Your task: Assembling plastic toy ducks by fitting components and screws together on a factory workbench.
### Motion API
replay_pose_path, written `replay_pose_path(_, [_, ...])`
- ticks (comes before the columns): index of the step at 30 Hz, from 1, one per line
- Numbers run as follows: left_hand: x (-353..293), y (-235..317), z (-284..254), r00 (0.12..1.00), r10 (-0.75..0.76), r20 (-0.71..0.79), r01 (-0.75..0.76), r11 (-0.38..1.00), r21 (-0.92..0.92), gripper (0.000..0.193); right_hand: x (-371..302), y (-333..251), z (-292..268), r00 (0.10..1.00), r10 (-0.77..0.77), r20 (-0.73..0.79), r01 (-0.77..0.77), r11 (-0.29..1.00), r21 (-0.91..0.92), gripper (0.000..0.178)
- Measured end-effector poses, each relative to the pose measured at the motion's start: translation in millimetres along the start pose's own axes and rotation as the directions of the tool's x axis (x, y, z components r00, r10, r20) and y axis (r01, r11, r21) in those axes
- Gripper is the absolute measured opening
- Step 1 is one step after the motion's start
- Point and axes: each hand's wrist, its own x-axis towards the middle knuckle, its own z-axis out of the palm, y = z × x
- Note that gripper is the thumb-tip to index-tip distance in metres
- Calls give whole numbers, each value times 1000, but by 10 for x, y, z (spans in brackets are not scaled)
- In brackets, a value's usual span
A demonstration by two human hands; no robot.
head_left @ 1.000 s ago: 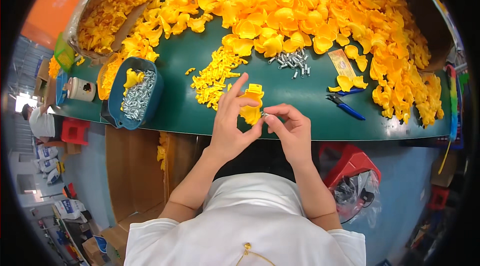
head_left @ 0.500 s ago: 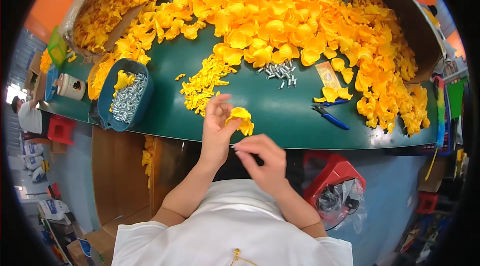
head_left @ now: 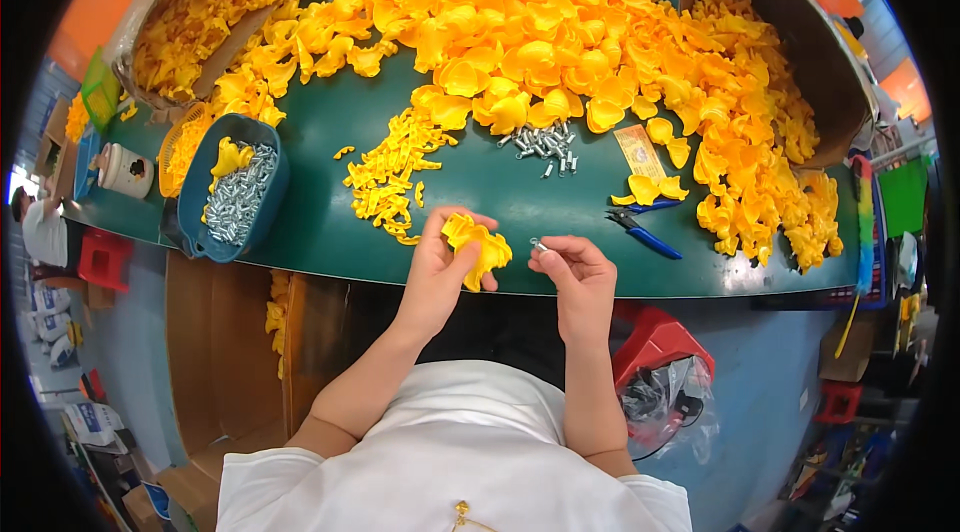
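My left hand (head_left: 440, 257) is closed around a curved yellow plastic shell piece (head_left: 480, 250), its thumb pressed on the front. To its right, my right hand (head_left: 580, 272) pinches a small silvery spring-like metal part (head_left: 538, 245) between thumb and fingertips, a short way apart from the shell. Both hands are over the near edge of the green table (head_left: 350, 252). Just beyond my left hand lies a heap of small, narrow yellow pieces (head_left: 390, 172). Behind the gap between my hands is a little pile of the silvery metal parts (head_left: 545, 142).
A large mound of yellow shells (head_left: 540, 32) covers the table's far side, between tipped cardboard boxes (head_left: 780, 22). At left stands a blue tub (head_left: 278, 187) of metal parts. Blue-handled cutters (head_left: 652, 237) lie right, near a paper slip (head_left: 640, 154). A red stool (head_left: 660, 337) stands below.
My right hand has moved right and slightly up, away from my left, and the metal part now shows clearly in its fingers. The left fingers have curled around the turned shell.
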Motion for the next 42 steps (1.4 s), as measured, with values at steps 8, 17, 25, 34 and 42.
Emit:
replay_pose_path(8, [0,-7,24,1000,0,18,-5,954,301,11,70,-137,-31,981,75,178,-45,985,-168,12])
replay_pose_path(17, [-47,-69,29,987,162,-14,-148,930,337,11,-126,133,100,993,76,95,-63,990,-130,10])
replay_pose_path(25, [-47,-46,65,975,219,-33,-193,913,360,11,-136,218,164,993,62,96,-60,998,-27,9])
replay_pose_path(34, [-74,-332,10,873,484,-62,-397,778,487,10,-257,393,269,988,157,0,-156,983,101,6])
replay_pose_path(42, [-162,2,-78,993,-118,-26,113,982,-153,14,-177,147,242,974,-121,192,187,908,-376,11])
